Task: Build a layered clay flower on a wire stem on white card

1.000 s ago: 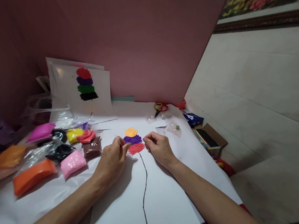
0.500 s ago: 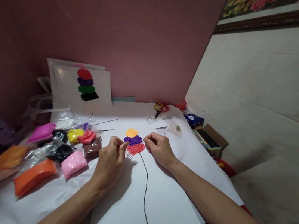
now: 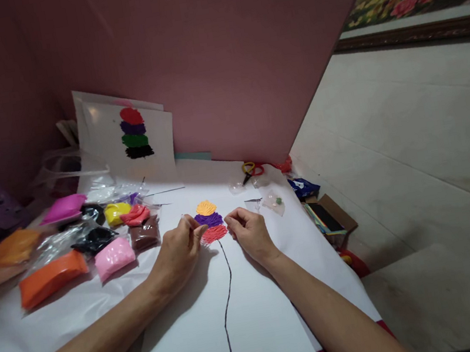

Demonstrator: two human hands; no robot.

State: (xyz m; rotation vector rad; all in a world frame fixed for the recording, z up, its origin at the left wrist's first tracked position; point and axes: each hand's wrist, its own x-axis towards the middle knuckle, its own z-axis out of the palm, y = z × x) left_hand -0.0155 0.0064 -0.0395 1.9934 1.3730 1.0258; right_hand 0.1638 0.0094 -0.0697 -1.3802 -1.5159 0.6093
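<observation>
A sheet of white paper [image 3: 197, 330] lies before me. On its upper part sits a textured stack of clay-like bands: a yellow-orange band [image 3: 205, 208], a purple band [image 3: 209, 220] and a coral-red band [image 3: 214, 234]. A thin black line [image 3: 229, 272] runs down from the stack. My left hand [image 3: 181, 241] is pinched closed at the left of the bands, its thumb tip by the purple and red ones. At their right edge my right hand [image 3: 248, 230] is also closed in a pinch. Whatever is between the fingertips of either hand is too small to make out.
Bagged clay, such as orange [image 3: 55, 279], pink [image 3: 115, 258] and brown [image 3: 145, 233] packs, lies at left. A second picture [image 3: 158, 140] leans against the wall. Scissors [image 3: 252, 170] and a small clear bag [image 3: 274, 204] lie behind my right hand. An open box [image 3: 339, 213] stands at right.
My left hand has moved slightly right, its thumb now closer over the left edge of the bands. The right hand stays nearly in place. The view has shifted a little.
</observation>
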